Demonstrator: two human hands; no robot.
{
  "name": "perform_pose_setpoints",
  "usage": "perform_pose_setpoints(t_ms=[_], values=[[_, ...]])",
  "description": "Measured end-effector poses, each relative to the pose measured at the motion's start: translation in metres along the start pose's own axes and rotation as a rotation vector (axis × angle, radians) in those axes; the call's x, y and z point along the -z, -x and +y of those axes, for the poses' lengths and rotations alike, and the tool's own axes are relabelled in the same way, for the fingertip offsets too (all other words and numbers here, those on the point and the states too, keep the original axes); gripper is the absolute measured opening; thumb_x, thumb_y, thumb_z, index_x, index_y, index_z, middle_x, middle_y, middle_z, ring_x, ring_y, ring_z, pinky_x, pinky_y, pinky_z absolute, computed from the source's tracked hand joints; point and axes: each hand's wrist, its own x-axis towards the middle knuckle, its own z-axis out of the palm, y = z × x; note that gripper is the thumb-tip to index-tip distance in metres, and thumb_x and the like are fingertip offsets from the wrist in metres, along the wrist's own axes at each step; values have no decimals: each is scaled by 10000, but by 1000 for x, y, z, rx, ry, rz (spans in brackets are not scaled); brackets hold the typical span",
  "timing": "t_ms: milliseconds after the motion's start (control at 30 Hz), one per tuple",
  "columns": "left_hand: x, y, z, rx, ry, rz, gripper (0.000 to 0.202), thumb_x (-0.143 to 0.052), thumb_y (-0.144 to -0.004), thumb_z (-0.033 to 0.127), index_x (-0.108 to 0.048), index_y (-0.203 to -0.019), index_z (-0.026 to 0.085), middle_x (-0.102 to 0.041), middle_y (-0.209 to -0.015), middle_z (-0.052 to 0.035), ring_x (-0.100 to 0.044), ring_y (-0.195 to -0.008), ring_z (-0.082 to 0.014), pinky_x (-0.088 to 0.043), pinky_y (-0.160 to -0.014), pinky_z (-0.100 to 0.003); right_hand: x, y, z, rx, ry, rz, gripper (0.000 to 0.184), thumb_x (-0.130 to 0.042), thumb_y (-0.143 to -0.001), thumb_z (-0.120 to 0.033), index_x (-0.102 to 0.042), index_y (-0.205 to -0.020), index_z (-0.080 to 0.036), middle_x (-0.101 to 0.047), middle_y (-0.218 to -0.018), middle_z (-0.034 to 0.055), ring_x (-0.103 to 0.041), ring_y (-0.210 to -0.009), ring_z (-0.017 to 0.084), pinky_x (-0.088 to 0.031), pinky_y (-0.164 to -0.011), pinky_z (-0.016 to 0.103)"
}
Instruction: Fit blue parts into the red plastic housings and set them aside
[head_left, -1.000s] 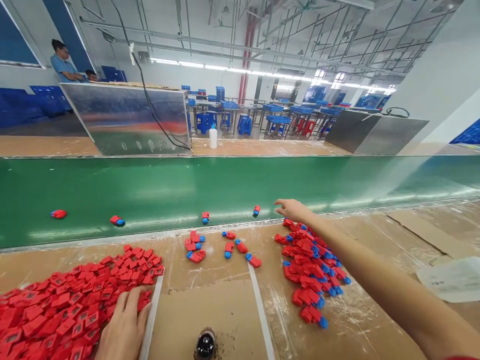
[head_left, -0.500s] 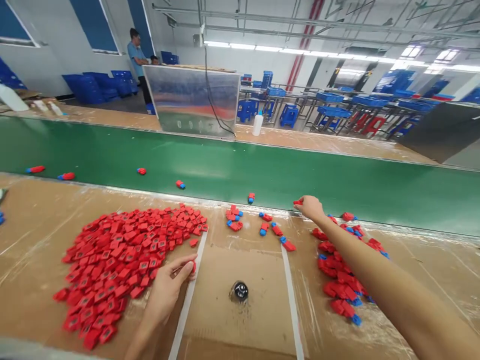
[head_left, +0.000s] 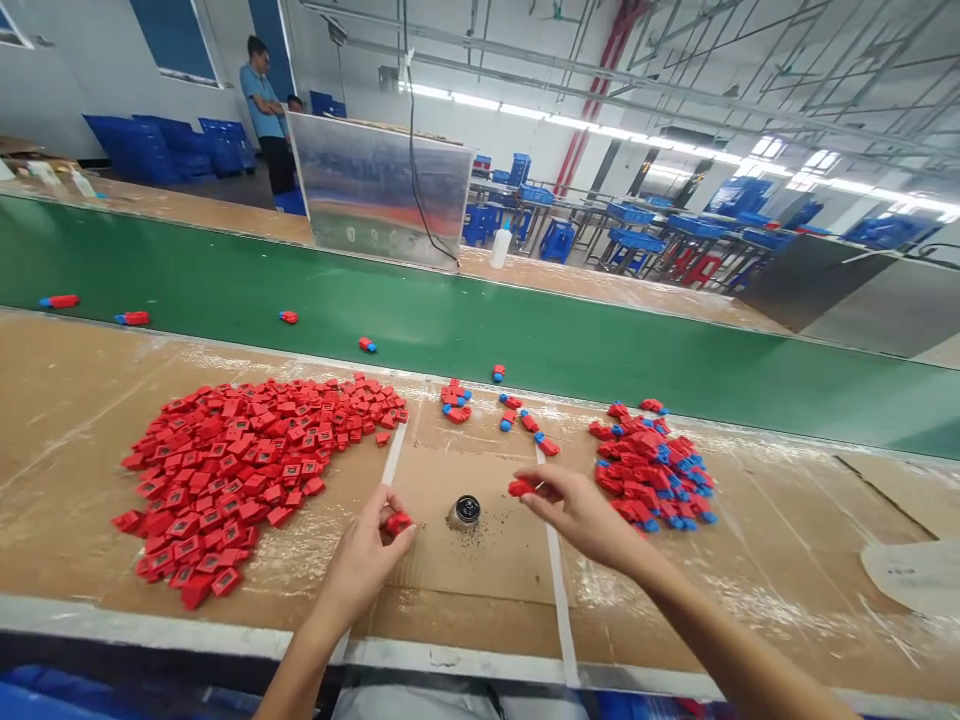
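1. the left grip (head_left: 365, 565) is nearly closed, its thumb and fingertips pinching a small red block (head_left: 398, 523). the right grip (head_left: 581, 515) is also nearly closed, holding a red plastic part (head_left: 520, 488) by one end between its fingertips.
2. both held pieces are matte red plastic with squared edges. no blue shows on either, though the fingers hide part of each.
3. the red plastic part lies roughly level, its long axis running left to right, with its free end pointing left toward the round metal pot (head_left: 465, 512). the small red block is too covered by the fingers to fix its long axis.
4. the two held pieces are just above the cardboard sheet (head_left: 480, 560), on either side of the round metal pot, with the small red block to its left and the red plastic part up and to its right. dark specks (head_left: 480, 530) are scattered around the pot.
5. left of the pot lies a large heap of loose red blocks (head_left: 255, 460). to its right is a heap of red pieces with blue ends (head_left: 652, 470). beyond it is a green conveyor belt (head_left: 450, 325), along the far edge of the desk (head_left: 97, 400).
6. in the earlier frame the right grip was out by the belt edge. it has since come back over the cardboard sheet, and the left grip has moved away from the heap of loose red blocks, nearer the pot.
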Motion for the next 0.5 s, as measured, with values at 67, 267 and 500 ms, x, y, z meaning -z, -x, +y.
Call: perform_pose_setpoints(t_ms=[67, 267, 500], values=[[2, 3, 5, -21, -142, -18, 179, -576, -843, 361, -531, -941, 219, -610, -693, 33, -562, -639, -169, -401, -620, -247, -9, 10, -9, -2, 1, -34, 296, -523, -895, -333, -635, -1136, -204, -692, -1042, 71, -627, -843, 225, -501, -764, 354], [5, 4, 8, -34, -275, -131, 376, -446, -921, 478, -654, -1072, 205, -573, -564, 29, -510, -534, -175, -339, -534, -253, -3, 22, -13, -9, -1, 6, 260, -541, -873, -353, -625, -1105, -271, -679, -1026, 47, -626, -856, 253, -505, -789, 390], [5, 1, -33, 23, -128, 111, 526, -566, -761, 691, -655, -970, 216, -575, -545, 26, -555, -509, -182, -431, -499, -251, 161, 13, 95, -237, -53, 495, 321, -526, -888, -471, -593, -1066, -212, -660, -1068, 95, -618, -971, 241, -496, -866, 362]])
